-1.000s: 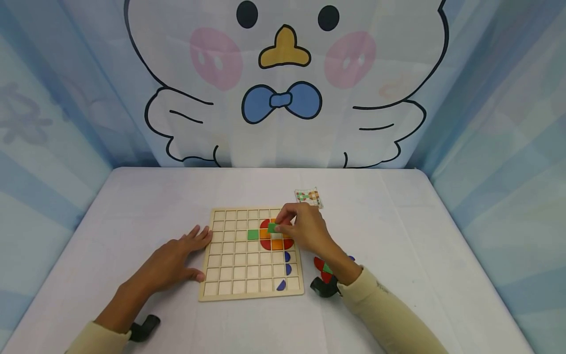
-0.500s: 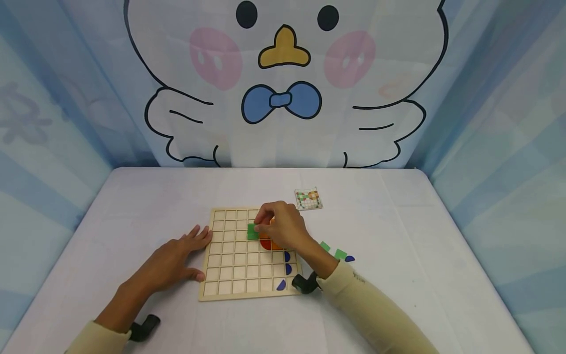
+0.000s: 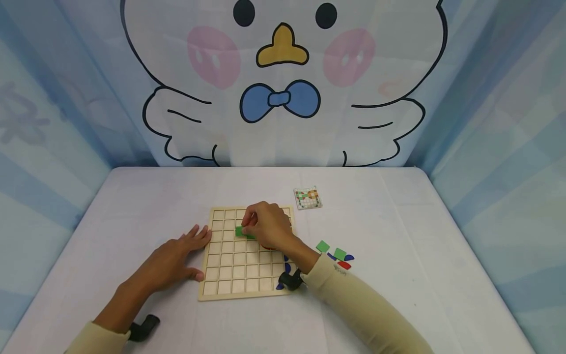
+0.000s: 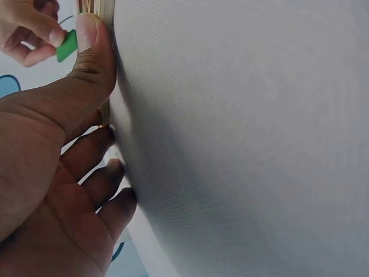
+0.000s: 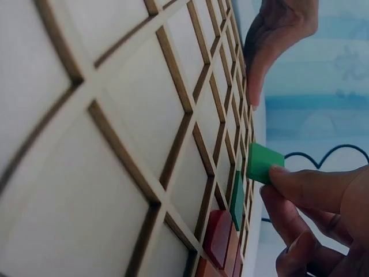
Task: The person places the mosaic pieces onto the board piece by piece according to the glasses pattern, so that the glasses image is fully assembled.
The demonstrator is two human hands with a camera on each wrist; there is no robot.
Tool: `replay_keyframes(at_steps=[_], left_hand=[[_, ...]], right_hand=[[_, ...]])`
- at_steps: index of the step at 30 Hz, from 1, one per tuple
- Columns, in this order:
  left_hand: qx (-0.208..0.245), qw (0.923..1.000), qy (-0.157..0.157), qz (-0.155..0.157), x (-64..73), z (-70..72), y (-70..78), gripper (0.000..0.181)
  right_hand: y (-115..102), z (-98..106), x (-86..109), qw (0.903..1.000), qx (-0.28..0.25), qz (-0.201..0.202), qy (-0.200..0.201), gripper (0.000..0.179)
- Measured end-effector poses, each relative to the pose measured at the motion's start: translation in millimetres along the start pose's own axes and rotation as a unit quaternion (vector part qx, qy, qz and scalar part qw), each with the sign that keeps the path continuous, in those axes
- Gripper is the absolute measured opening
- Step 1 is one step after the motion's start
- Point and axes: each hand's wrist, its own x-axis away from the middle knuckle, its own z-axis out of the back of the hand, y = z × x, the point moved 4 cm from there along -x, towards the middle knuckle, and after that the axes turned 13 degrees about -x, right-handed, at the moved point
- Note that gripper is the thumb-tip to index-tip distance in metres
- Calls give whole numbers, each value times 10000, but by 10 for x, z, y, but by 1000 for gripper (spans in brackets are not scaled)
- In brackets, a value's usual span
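A wooden grid board [image 3: 234, 273] lies on the white table. My right hand [image 3: 269, 226] pinches a green square tile [image 5: 262, 161] between thumb and fingertips, just above the grid in its upper middle. In the right wrist view, another green tile [image 5: 237, 202] sits in a cell beside a red piece [image 5: 218, 236] and orange ones. The right hand hides most of these pieces in the head view. My left hand [image 3: 179, 258] rests at the board's left edge, fingers spread; its thumb [image 4: 95, 52] touches the rim in the left wrist view.
A small printed pattern card [image 3: 308, 198] lies behind the board's right corner. Right of the board are loose pieces: green squares [image 3: 323, 246], a red piece [image 3: 344, 265] and blue ones [image 3: 349, 257]. Blue pieces [image 3: 287, 267] sit along the board's right side.
My right hand has moved left across the board with the green tile, from over the red and orange pieces to left of the placed green tile. The left hand stays put.
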Motion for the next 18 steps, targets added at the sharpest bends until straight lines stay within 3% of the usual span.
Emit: replay_keyframes(at_steps=[18], left_hand=[[43, 10000, 39, 12, 4, -16, -6, 107]], right_hand=[[-18, -82, 0, 9974, 703, 31, -128, 18]])
